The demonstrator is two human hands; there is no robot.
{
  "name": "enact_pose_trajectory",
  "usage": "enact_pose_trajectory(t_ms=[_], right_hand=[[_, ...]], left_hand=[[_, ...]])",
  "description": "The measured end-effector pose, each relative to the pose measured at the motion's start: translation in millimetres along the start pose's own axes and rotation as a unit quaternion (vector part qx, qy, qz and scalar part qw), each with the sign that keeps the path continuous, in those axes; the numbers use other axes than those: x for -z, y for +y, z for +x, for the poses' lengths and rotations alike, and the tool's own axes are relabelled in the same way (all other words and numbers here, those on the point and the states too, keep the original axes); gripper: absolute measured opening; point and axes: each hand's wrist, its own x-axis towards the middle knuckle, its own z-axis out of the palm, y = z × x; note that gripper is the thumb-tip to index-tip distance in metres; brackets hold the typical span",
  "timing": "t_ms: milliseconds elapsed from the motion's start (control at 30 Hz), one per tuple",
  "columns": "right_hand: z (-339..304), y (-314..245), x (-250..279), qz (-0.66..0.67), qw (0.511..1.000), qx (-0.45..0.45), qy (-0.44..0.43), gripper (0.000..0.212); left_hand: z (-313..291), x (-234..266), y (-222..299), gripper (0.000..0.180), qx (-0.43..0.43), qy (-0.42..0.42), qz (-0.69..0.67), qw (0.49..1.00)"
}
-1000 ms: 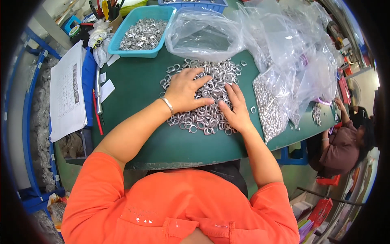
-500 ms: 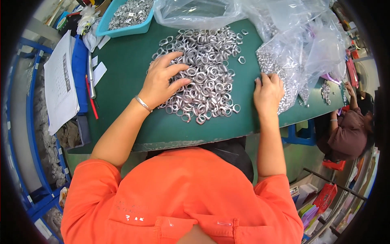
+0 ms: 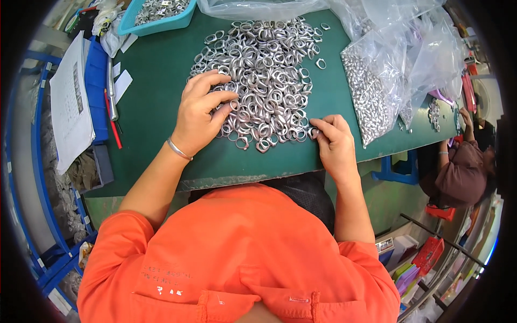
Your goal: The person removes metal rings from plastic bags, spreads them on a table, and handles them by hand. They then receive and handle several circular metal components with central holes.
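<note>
A heap of small metal rings (image 3: 264,81) lies on the green table (image 3: 156,70), spreading from the far edge toward the near edge at the centre. The rings are silver-grey, dull to bright in finish, and mostly oval or rounded-D in outline with an open centre. They lie flat, overlapping and stacked several deep in the middle; at the fringe they thin to a single layer, and a few single rings sit apart on the right of the heap. The left hand (image 3: 200,116) rests palm down on the left flank of the heap, fingers spread and curled slightly, fingertips touching the rings. A thin metal bangle (image 3: 177,149) circles the left wrist. The right hand (image 3: 335,144) lies at the near right corner of the heap, fingers drawn together, with thumb and forefinger pinching one ring (image 3: 314,132) at the heap's edge. A clear bag (image 3: 371,91) filled with more rings lies just right of the heap, with further clear bags behind it. A teal tray (image 3: 161,19) holding metal parts stands at the far left of the table. A sheet of paper (image 3: 70,107) lies left of the table. Another person (image 3: 463,167) sits at the far right.
</note>
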Motion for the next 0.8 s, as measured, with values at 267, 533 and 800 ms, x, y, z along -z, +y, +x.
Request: enact_pose_trajectory(t_ms=[267, 533, 800], right_hand=[[-9.1, -4.1, 2.4, 0.138, 0.984, -0.107, 0.023, 0.013], [-22.7, -13.3, -10.0, 0.397, 0.909, -0.037, 0.117, 0.024], [-18.6, -40.2, -1.0, 0.227, 0.953, 0.147, 0.139, 0.027]], left_hand=[[-4.7, -1.2, 2.7, 0.023, 0.027, 0.000, -0.021, 0.999], [-7.6, -4.0, 50.3, 0.024, 0.173, 0.033, -0.326, 0.929], [-14.3, -30.2, 66.0, 0.039, 0.448, -0.290, -0.707, 0.465]])
